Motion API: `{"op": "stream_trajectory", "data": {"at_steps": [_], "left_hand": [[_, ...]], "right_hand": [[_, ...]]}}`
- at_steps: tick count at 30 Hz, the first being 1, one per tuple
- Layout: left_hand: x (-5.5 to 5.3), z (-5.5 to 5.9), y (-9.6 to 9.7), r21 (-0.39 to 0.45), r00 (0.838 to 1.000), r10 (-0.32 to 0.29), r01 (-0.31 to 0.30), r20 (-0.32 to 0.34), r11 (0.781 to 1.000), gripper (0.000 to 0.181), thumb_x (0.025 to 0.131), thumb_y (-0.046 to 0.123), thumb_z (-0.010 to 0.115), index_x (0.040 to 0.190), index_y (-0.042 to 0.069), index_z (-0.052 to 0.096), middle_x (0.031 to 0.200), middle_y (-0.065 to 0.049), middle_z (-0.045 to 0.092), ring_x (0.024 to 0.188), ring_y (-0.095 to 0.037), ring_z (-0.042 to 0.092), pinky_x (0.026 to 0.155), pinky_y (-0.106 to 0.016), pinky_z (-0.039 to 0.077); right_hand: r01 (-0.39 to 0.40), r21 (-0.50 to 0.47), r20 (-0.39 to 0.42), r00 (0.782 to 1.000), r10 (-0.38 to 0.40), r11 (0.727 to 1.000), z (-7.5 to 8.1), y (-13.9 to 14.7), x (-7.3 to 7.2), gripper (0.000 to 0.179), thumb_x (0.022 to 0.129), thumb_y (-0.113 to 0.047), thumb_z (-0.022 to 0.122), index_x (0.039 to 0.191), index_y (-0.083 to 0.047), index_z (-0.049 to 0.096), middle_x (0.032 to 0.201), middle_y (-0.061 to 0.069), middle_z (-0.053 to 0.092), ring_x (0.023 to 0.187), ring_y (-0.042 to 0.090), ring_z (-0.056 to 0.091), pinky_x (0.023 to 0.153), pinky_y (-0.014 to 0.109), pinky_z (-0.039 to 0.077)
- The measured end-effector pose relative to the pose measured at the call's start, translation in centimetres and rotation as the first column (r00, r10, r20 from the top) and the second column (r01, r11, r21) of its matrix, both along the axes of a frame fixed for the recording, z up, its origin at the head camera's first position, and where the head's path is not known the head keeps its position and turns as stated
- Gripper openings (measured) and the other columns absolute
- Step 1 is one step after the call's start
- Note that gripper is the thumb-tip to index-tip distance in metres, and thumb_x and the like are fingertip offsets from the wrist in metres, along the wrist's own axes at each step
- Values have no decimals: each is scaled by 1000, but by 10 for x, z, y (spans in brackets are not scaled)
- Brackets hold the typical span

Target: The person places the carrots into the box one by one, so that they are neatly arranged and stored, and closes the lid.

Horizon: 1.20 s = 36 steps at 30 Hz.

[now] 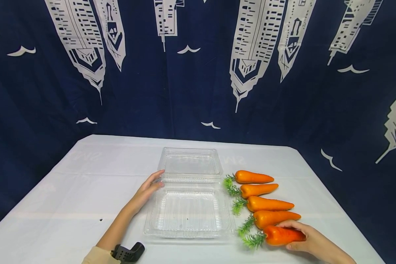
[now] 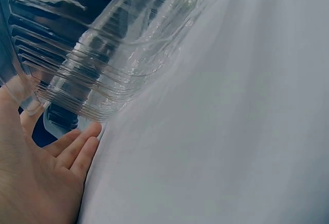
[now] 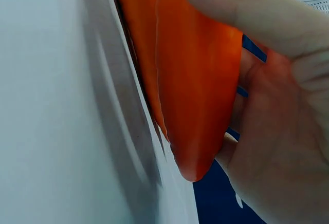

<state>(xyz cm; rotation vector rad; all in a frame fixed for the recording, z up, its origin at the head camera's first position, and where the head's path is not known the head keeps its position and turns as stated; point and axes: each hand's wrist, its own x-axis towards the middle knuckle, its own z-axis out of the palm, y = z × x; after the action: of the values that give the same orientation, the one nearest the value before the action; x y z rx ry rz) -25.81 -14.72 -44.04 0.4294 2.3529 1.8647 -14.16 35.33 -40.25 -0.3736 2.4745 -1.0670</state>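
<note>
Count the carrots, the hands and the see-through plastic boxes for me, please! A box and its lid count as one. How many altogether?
Carrots: 5
Hands: 2
Clear box: 1
Total: 8

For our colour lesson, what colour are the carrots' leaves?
Green leaves, seen best in the head view.

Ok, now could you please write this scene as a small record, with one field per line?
Box: clear plastic, open, two halves one beyond the other, no carrots inside
Carrots: five, in a row right of the box, green tops towards it
Left hand: fingers at the box's left edge
Right hand: grips the nearest carrot
Table: white cover
Backdrop: dark blue cloth with white buildings
</note>
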Motion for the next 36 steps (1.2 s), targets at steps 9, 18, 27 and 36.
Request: {"op": "stream_trajectory", "data": {"at_steps": [9, 18, 27, 36], "left_hand": [[0, 0, 1, 12, 1000, 12, -12, 7, 1000, 52, 91, 31, 46, 140, 24, 31, 149, -17, 18, 136, -40, 21, 106, -64, 17], [1, 0, 3, -4, 1000, 28, -28, 12, 1000, 52, 90, 32, 46, 140, 24, 31, 148, -17, 20, 136, -41, 21, 105, -65, 16], [1, 0, 3, 0, 999, 29, -29, 19, 1000, 53, 90, 32, 46, 140, 24, 31, 148, -17, 19, 135, -41, 21, 105, -65, 17], [1, 1, 1, -3, 999, 29, -29, 17, 1000, 52, 91, 32, 46, 140, 26, 31, 148, -15, 21, 135, -39, 23, 106, -63, 18]], "right_hand": [[59, 31, -64, 996, -57, 998, 3, -4, 1, 54, 80, -32, 66, 124, -6, 49, 121, 3, 51, 89, -14, 39, 72, 11, 39], [108, 7, -161, 981, -105, 994, 3, -6, 3, 45, 83, -27, 64, 124, -14, 51, 121, -19, 44, 100, -22, 32, 76, 9, 37], [188, 49, -212, 962, -173, 981, 5, -13, 3, 46, 81, -28, 66, 123, -16, 52, 127, -6, 47, 101, -24, 29, 87, 25, 41], [313, 16, -335, 897, -289, 950, 7, -28, 3, 47, 80, -29, 67, 123, -16, 54, 117, -25, 46, 99, -21, 34, 85, 28, 43]]}}
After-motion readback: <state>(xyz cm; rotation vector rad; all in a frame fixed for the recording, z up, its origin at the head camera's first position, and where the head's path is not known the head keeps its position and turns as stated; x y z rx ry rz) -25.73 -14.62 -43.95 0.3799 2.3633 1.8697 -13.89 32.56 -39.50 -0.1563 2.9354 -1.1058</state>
